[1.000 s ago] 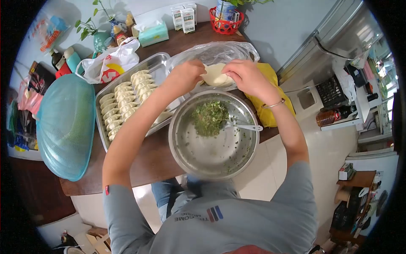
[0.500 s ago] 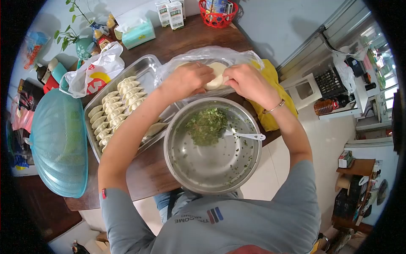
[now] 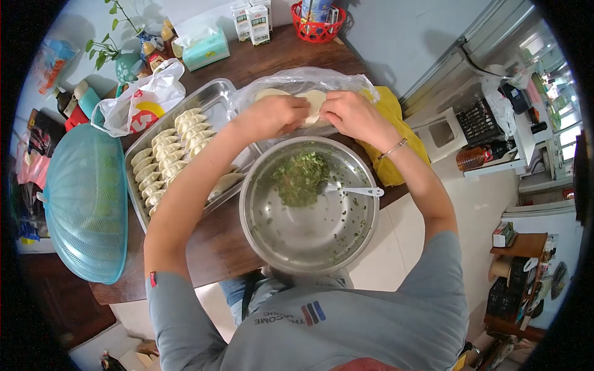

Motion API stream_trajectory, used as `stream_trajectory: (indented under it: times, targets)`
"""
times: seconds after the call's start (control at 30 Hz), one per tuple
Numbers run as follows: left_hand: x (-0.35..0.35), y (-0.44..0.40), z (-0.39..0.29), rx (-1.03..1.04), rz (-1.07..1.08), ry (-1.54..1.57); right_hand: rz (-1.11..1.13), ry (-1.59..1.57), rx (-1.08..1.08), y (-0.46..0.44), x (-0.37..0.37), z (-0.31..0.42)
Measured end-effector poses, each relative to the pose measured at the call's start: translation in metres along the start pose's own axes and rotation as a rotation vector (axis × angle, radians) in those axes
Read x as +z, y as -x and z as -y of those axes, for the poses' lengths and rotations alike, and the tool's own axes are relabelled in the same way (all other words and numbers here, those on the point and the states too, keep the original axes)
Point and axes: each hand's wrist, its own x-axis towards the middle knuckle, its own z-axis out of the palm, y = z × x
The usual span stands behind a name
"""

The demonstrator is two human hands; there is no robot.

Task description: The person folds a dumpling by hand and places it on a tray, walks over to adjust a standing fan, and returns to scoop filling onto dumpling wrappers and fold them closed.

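Observation:
Just beyond the bowl, my left hand (image 3: pixel 278 116) and my right hand (image 3: pixel 351 114) pinch a round, pale dumpling wrapper (image 3: pixel 314 105) between them, one at each side. Both hands have curled fingers, and the fingertips partly cover its edges. More wrappers (image 3: pixel 272 93) lie in a clear plastic bag (image 3: pixel 322 77) behind my hands. Nearer to me, the steel bowl (image 3: pixel 291 247) holds chopped green filling (image 3: pixel 302 176). A white spoon (image 3: pixel 359 191) leans in it, handle toward the right rim. Rows of folded dumplings (image 3: pixel 167 151) fill much of a metal tray (image 3: pixel 216 89) under my left forearm.
A blue mesh food cover (image 3: pixel 83 204) sits at the table's left. Behind the tray are a white plastic bag (image 3: pixel 139 102), a tissue box (image 3: pixel 206 49) and small cartons (image 3: pixel 257 25). A red basket (image 3: pixel 317 31) stands at the back; yellow cloth (image 3: pixel 396 136) lies at right.
My hands have drawn slightly closer together on the wrapper, and the right one has moved a little left. The view has shifted slightly; the bowl and tray look otherwise the same.

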Motion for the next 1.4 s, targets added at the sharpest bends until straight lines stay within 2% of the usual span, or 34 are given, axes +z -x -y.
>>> stream_trajectory:
  times: [0.07, 0.13, 0.17, 0.2, 0.23, 0.27, 0.3, 0.33, 0.4, 0.47, 0.53, 0.57, 0.6, 0.67, 0.73, 0.83, 0.87, 0.93, 1.0, 1.07, 1.1, 1.2, 1.23, 1.27, 1.33, 1.37, 1.4]
  targets:
    - [-0.001, -0.002, -0.002, -0.071, -0.001, 0.059, -0.018, -0.010, -0.007, 0.001, 0.000, -0.001]
    - [-0.001, -0.003, -0.004, -0.146, -0.004, 0.116, -0.132, -0.061, 0.016, 0.001, -0.002, 0.000]
    - [-0.001, -0.003, -0.006, -0.146, -0.164, 0.242, -0.134, -0.060, 0.012, 0.001, -0.005, 0.002]
    - [-0.001, -0.004, -0.008, -0.143, -0.324, 0.367, -0.276, -0.099, 0.006, 0.000, -0.012, 0.007]
    - [-0.008, -0.006, -0.017, -0.141, -0.326, 0.363, -0.419, -0.136, 0.000, -0.001, -0.021, 0.012]
    - [-0.017, -0.007, -0.026, -0.317, -0.403, 0.751, -0.421, -0.134, -0.003, 0.002, -0.031, 0.020]
    - [-0.028, -0.008, -0.038, -0.493, -0.471, 1.139, -0.453, -0.325, 0.111, 0.011, -0.044, 0.031]
    - [-0.037, -0.007, -0.050, -0.491, -0.471, 1.137, -0.479, -0.518, 0.228, 0.021, -0.053, 0.039]
    - [-0.050, 0.000, -0.071, -0.509, -0.501, 1.482, -0.459, -0.513, 0.251, 0.047, -0.067, 0.045]
    - [-0.052, 0.009, -0.081, -0.430, -0.478, 1.548, -0.208, -0.361, 0.379, 0.075, -0.079, 0.057]
    - [-0.056, 0.012, -0.102, -0.583, -0.579, 1.654, -0.177, -0.402, 0.404, 0.103, -0.071, 0.069]
    - [-0.052, 0.016, -0.102, -0.519, -0.564, 1.758, -0.147, -0.444, 0.432, 0.115, -0.067, 0.075]
    - [-0.050, 0.018, -0.107, -0.524, -0.566, 1.762, -0.141, -0.447, 0.435, 0.123, -0.067, 0.083]
    - [-0.050, 0.020, -0.121, -0.582, -0.534, 1.587, 0.039, -0.445, 0.516, 0.136, -0.068, 0.096]
    - [-0.053, 0.017, -0.134, -0.612, -0.529, 1.600, 0.020, -0.446, 0.534, 0.142, -0.062, 0.105]
    - [-0.051, 0.018, -0.144, -0.611, -0.521, 1.263, 0.019, -0.474, 0.619, 0.140, -0.059, 0.111]
    - [-0.051, 0.021, -0.147, -0.622, -0.521, 1.273, -0.027, -0.416, 0.553, 0.138, -0.054, 0.109]
    - [-0.050, 0.030, -0.149, -0.727, -0.484, 0.807, -0.050, -0.368, 0.499, 0.134, -0.046, 0.108]
    - [-0.052, 0.039, -0.153, -0.730, -0.443, 0.854, -0.178, -0.466, 0.342, 0.125, -0.043, 0.110]
    - [-0.058, 0.046, -0.156, -0.736, -0.355, 1.012, -0.129, -0.485, 0.320, 0.115, -0.045, 0.115]
    - [-0.063, 0.051, -0.156, -0.804, -0.293, 1.167, -0.098, -0.471, 0.252, 0.111, -0.043, 0.114]
    - [-0.071, 0.064, -0.173, -0.771, -0.326, 1.176, -0.075, -0.386, 0.133, 0.105, -0.036, 0.113]
    - [-0.069, 0.069, -0.176, -0.781, -0.321, 1.054, -0.084, -0.313, 0.083, 0.105, -0.035, 0.113]
    - [-0.066, 0.073, -0.182, -0.784, -0.320, 1.058, -0.081, -0.315, 0.085, 0.106, -0.034, 0.114]
    - [-0.061, 0.081, -0.193, -0.729, -0.304, 0.598, -0.110, -0.294, 0.009, 0.108, -0.032, 0.114]
    - [-0.057, 0.084, -0.194, -0.670, -0.288, 0.473, -0.104, -0.296, 0.007, 0.109, -0.033, 0.115]
    - [-0.053, 0.088, -0.194, -0.675, -0.290, 0.476, -0.104, -0.275, 0.006, 0.110, -0.035, 0.118]
